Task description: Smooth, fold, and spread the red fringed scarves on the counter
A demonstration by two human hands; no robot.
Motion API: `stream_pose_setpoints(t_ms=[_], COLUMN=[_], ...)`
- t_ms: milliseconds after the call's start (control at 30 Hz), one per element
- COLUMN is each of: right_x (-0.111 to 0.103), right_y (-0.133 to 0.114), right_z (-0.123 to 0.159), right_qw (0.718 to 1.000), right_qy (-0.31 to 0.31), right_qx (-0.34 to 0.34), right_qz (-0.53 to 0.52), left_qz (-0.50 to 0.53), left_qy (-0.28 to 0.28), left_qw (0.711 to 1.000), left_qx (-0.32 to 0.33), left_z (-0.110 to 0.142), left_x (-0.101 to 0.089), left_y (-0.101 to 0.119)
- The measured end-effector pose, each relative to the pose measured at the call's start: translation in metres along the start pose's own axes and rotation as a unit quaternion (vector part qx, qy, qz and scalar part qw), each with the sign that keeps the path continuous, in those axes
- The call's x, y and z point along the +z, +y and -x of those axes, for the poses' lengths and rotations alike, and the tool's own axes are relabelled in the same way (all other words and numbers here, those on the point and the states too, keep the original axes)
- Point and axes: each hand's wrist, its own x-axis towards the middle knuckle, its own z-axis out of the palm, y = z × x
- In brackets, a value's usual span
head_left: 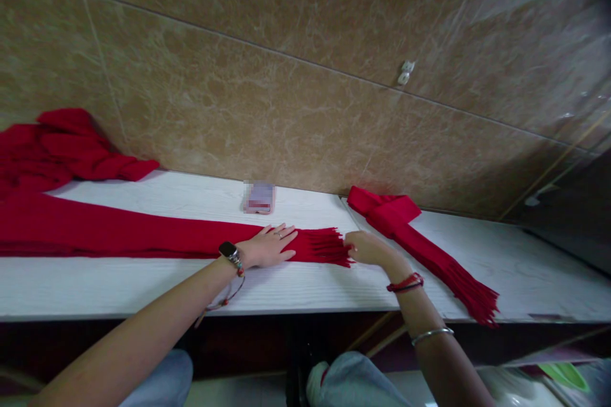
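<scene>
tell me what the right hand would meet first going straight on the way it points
The red scarf's fringe, right by its fingers; past that, probably the left hand, though depth is hard to judge.

No text, label, brand, number or sign can be read in this view. On the small flat rectangular object (pixel 261 197) at the far side of the counter (pixel 305 292), near the wall (pixel 238 108), pixelation covers the surface, and any wording is illegible. The watch (pixel 228 249) worn above the left hand (pixel 267 248) presents a dark face with no readable digits. The white fitting (pixel 405 72) to the right on the wall is too small for lettering to be discerned.
</scene>
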Motion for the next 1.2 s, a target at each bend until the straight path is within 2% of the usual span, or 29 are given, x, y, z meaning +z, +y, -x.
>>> stream_pose_setpoints(t_ms=[67,133,200,267,333,433,500,667,767,900,1000,1100,1200], right_x=[-0.006,-0.011,-0.012,-0.006,0.003,0.013,0.013,0.002,-0.004,-0.003,0.007,0.018,0.023], right_y=[0.009,0.006,-0.009,-0.03,-0.048,-0.055,-0.044,0.001,0.008,-0.02,-0.045,-0.045,-0.018], right_z=[0.004,0.001,-0.008,-0.022,-0.036,-0.044,-0.039,-0.013,-0.009,-0.026,-0.044,-0.051,-0.04], right_qw=[1.0,0.995,0.982,0.972,0.975,0.988,0.995,0.997,0.995,0.978,0.976,0.989,0.996], right_qy=[0.013,0.072,0.15,0.197,0.17,0.112,0.082,0.03,0.071,0.186,0.164,0.116,0.087], right_qx=[0.014,-0.016,-0.053,-0.079,-0.106,-0.078,-0.035,0.076,0.076,-0.041,-0.1,-0.058,0.025], right_qz=[-0.016,-0.061,-0.098,-0.103,-0.099,-0.067,-0.037,0.018,-0.003,-0.082,-0.106,-0.076,-0.022], left_qz=[0.003,0.009,0.012,0.01,0.009,0.008,0.007,0.012,0.015,0.014,0.014,0.013,0.01], left_qy=[-0.004,-0.005,-0.004,0.0,0.002,0.006,0.006,-0.002,-0.002,0.001,0.012,0.009,-0.001], left_qw=[1.0,1.0,1.0,1.0,1.0,1.0,1.0,1.0,1.0,1.0,1.0,1.0,1.0], left_qx=[0.001,-0.003,-0.006,-0.01,-0.009,-0.005,-0.006,-0.01,-0.009,-0.011,-0.009,-0.01,-0.012], left_z=[0.0,0.0,0.0,0.0,0.0,0.0,0.0,0.001,0.001,-0.001,-0.001,0.001,0.001], left_x=[-0.002,-0.003,-0.004,-0.004,-0.003,-0.002,-0.002,-0.004,-0.005,-0.004,-0.003,-0.004,-0.005], left_y=[0.001,0.003,0.005,0.005,0.005,0.004,0.004,0.005,0.006,0.006,0.005,0.005,0.006])
